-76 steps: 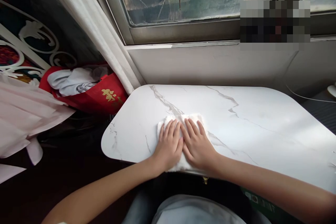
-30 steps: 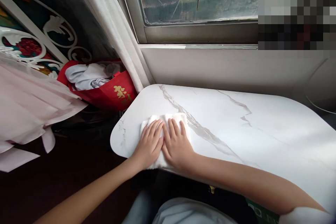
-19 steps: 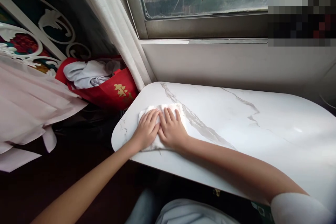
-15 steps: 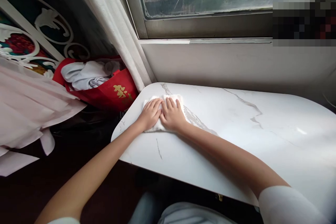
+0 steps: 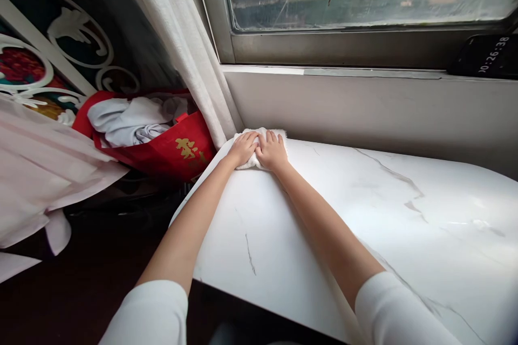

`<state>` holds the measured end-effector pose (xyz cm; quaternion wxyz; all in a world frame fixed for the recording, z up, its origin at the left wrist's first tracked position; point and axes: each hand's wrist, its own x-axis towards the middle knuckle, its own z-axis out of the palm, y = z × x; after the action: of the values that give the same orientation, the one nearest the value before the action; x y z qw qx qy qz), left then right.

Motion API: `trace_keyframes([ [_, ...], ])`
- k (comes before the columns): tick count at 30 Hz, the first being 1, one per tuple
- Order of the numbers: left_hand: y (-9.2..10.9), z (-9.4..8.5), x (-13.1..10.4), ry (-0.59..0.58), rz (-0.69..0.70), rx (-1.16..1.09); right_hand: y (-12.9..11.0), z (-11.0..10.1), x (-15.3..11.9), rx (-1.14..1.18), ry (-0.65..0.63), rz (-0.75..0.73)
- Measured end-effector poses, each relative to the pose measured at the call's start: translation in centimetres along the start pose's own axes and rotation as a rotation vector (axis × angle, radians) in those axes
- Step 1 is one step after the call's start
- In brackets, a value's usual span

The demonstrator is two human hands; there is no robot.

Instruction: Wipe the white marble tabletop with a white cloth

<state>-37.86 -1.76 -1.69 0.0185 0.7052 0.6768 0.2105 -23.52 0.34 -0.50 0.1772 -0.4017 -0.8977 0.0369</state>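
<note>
A folded white cloth (image 5: 252,163) lies at the far left corner of the white marble-patterned table (image 5: 332,199). My left hand (image 5: 244,149) rests flat on its left half, fingers stretched out. Beside it, my right hand (image 5: 271,150) presses down on the right half with its fingers spread. The two hands nearly touch each other at the thumbs. Parts of the cloth are hidden beneath both palms.
Left of the table stands a red bag (image 5: 162,148) stuffed with pale cloth, next to a cream curtain (image 5: 178,27). Pink fabric (image 5: 48,167) hangs farther left. Behind the table are a wall and a window sill, where a dark timer display (image 5: 485,56) stands.
Both hands have pushed the cloth away from me, toward the table's far edge. My arms are stretched farther out, and the view has shifted slightly.
</note>
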Motion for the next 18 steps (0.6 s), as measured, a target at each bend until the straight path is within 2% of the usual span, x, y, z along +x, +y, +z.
trace_keyframes([
  [6,-1.0,-0.1,0.7,0.013,-0.01,0.017,0.0,0.5,1.4,-0.033,0.009,-0.05],
  [11,-2.7,-0.8,0.9,0.001,-0.032,0.015,-1.2,1.2,2.5,-0.049,0.021,-0.054],
  [18,-4.4,-1.8,-0.4,0.001,-0.064,0.029,-3.2,2.2,3.0,-0.025,0.058,-0.075],
])
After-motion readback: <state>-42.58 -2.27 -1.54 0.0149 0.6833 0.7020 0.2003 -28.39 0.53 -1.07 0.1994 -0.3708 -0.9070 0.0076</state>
